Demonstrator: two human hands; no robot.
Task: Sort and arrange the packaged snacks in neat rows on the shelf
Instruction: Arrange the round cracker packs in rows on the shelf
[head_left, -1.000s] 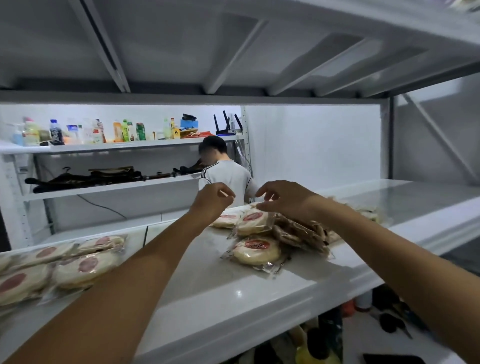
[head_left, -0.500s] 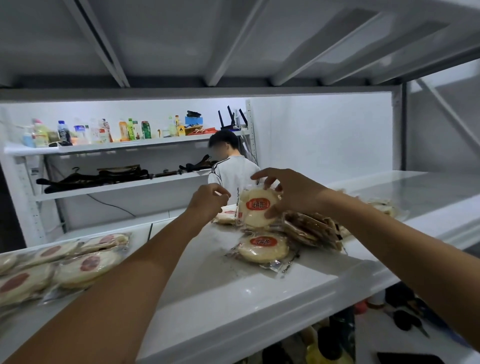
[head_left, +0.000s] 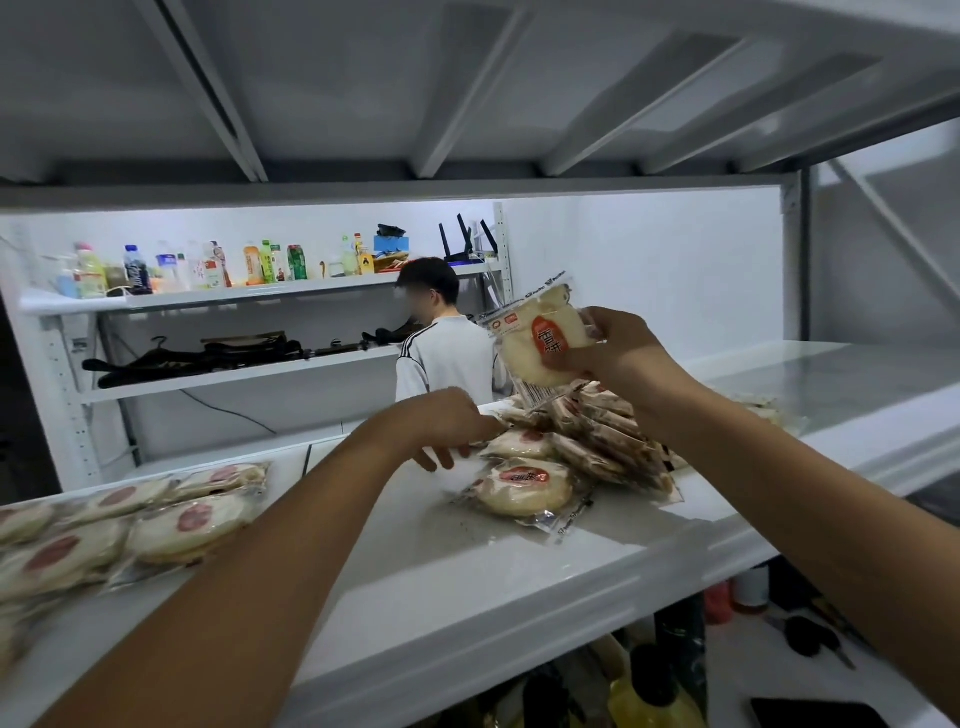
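My right hand holds a clear-wrapped round cake with a red label, lifted above the white shelf. Below it lies a loose pile of brown-wrapped snacks and two more round cakes, one near the front and one behind it. My left hand reaches into the pile's left edge with its fingers touching a packet there; whether it grips the packet is unclear. At the left, round cakes lie in rows.
A person in a white shirt stands beyond the shelf with their back to me. Behind them, wall shelves hold bottles and dark items. The shelf above hangs low overhead. Bottles and bags sit under the shelf.
My right hand picked a round cake out of the pile and raised it up and to the right. My left hand dropped lower to the pile's left edge.
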